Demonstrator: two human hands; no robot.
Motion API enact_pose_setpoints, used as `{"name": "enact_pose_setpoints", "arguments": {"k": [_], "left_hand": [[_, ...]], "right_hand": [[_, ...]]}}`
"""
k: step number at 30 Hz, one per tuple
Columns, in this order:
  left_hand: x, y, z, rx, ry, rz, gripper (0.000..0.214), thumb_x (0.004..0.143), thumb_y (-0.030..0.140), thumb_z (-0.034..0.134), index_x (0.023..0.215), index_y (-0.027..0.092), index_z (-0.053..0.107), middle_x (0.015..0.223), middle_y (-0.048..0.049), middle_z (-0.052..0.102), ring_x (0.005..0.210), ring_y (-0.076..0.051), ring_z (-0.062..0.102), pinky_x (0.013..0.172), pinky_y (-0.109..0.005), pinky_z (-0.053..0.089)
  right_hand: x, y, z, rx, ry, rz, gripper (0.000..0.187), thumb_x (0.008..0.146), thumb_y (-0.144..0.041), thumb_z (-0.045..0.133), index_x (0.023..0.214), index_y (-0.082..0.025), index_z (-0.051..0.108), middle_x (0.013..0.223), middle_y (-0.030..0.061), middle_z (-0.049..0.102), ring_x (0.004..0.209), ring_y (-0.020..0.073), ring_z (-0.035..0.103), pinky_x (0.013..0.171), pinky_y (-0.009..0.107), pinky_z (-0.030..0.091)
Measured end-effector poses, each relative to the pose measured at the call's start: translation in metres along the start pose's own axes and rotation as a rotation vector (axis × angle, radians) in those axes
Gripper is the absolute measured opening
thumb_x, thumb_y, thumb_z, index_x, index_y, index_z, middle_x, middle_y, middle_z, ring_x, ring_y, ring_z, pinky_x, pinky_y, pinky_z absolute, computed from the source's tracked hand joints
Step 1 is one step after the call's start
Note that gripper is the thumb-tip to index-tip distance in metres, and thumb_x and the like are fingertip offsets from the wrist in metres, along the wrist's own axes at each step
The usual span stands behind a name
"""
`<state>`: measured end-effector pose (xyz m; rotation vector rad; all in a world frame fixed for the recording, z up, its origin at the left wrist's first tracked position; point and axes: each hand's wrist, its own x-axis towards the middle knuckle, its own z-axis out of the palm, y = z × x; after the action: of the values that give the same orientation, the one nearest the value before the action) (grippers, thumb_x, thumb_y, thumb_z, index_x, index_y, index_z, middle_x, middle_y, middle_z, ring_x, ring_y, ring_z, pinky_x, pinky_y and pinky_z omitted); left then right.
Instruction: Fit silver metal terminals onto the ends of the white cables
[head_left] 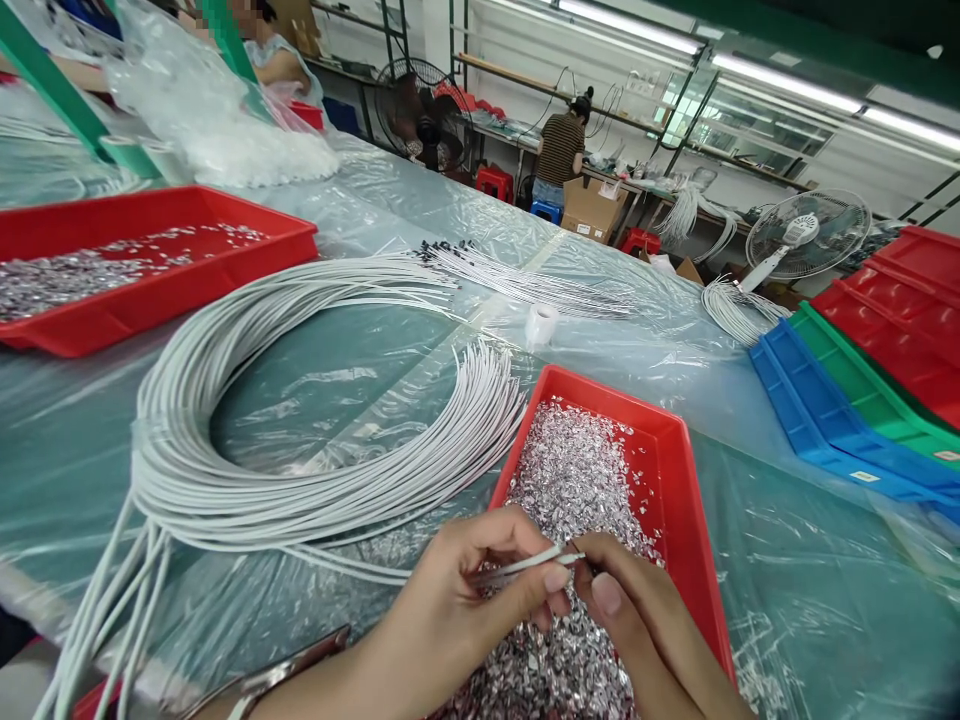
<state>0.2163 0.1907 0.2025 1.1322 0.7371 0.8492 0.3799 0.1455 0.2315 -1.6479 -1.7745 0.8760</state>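
Observation:
My left hand (480, 580) is closed around the ends of two thin white cables (541, 560), thumb and fingers pinching them just behind their tips. At those tips my right hand (637, 610) is closed in a pinch, and a thin dark wire shows between its fingers. Whether a small metal piece is also in that pinch is hidden. Both hands are above a red tray (701, 530) holding a heap of small shiny metal pieces (577, 460). From the left hand the cables run back toward a large coil of white cables (180, 420) on the plastic-covered table.
Another red tray (285, 240) with metal pieces stands at the left. Behind the coil lie cables with black ends (450, 250) and a white roll (541, 325). Stacked bins (847, 400) stand at the right. Two people are farther back, near fans (806, 235).

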Motion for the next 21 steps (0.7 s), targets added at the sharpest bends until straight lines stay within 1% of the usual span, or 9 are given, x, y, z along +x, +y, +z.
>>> {"name": "enact_pose_setpoints", "arguments": {"k": [3, 7, 11, 14, 17, 21], "left_hand": [[0.0007, -0.0005, -0.0004, 0.041, 0.003, 0.010, 0.019, 0.084, 0.028, 0.061, 0.070, 0.016, 0.057, 0.063, -0.0002, 0.061, 0.062, -0.012, 0.059, 0.059, -0.021, 0.046], [-0.0002, 0.0002, -0.0008, 0.124, -0.002, 0.036, 0.018, 0.085, 0.026, 0.059, 0.070, 0.017, 0.056, 0.063, -0.0001, 0.063, 0.063, -0.013, 0.059, 0.062, -0.023, 0.045], [-0.0020, 0.0013, 0.0000, 0.100, 0.012, 0.049, 0.019, 0.084, 0.024, 0.060, 0.067, 0.017, 0.058, 0.063, 0.0000, 0.063, 0.062, -0.012, 0.060, 0.061, -0.022, 0.046], [-0.0029, 0.0011, 0.0002, 0.080, 0.020, 0.047, 0.019, 0.083, 0.025, 0.061, 0.067, 0.017, 0.058, 0.061, 0.0003, 0.063, 0.060, -0.012, 0.059, 0.059, -0.022, 0.046], [-0.0024, 0.0009, -0.0006, 0.091, 0.014, 0.056, 0.018, 0.083, 0.024, 0.062, 0.067, 0.017, 0.058, 0.061, 0.0006, 0.063, 0.060, -0.012, 0.060, 0.059, -0.021, 0.046], [-0.0014, 0.0007, -0.0016, 0.123, 0.012, 0.089, 0.017, 0.084, 0.024, 0.061, 0.068, 0.017, 0.060, 0.063, 0.0005, 0.064, 0.061, -0.012, 0.061, 0.060, -0.021, 0.046]], "right_hand": [[0.0011, -0.0006, -0.0002, -0.030, 0.006, -0.020, 0.047, 0.093, -0.056, 0.027, 0.106, -0.031, 0.066, 0.103, 0.0045, 0.071, 0.094, 0.0237, 0.064, 0.073, 0.033, 0.052], [0.0021, -0.0010, -0.0003, -0.053, 0.006, -0.027, 0.045, 0.093, -0.054, 0.029, 0.107, -0.031, 0.065, 0.105, 0.0039, 0.071, 0.094, 0.0233, 0.065, 0.072, 0.032, 0.053], [0.0027, 0.0006, 0.0007, -0.040, -0.019, -0.068, 0.043, 0.095, -0.051, 0.030, 0.107, -0.031, 0.066, 0.106, 0.0043, 0.070, 0.095, 0.0243, 0.065, 0.073, 0.034, 0.054], [0.0023, 0.0034, 0.0020, -0.041, -0.019, -0.070, 0.041, 0.095, -0.049, 0.031, 0.109, -0.030, 0.065, 0.107, 0.0050, 0.070, 0.097, 0.0251, 0.065, 0.074, 0.035, 0.054], [0.0019, 0.0052, 0.0027, -0.060, -0.009, -0.070, 0.036, 0.094, -0.046, 0.035, 0.110, -0.030, 0.064, 0.106, 0.0048, 0.070, 0.098, 0.0255, 0.065, 0.074, 0.035, 0.054], [0.0022, 0.0026, 0.0025, -0.097, 0.022, -0.117, 0.029, 0.092, -0.038, 0.039, 0.108, -0.030, 0.062, 0.102, 0.0039, 0.071, 0.092, 0.0253, 0.066, 0.069, 0.034, 0.054]]}}
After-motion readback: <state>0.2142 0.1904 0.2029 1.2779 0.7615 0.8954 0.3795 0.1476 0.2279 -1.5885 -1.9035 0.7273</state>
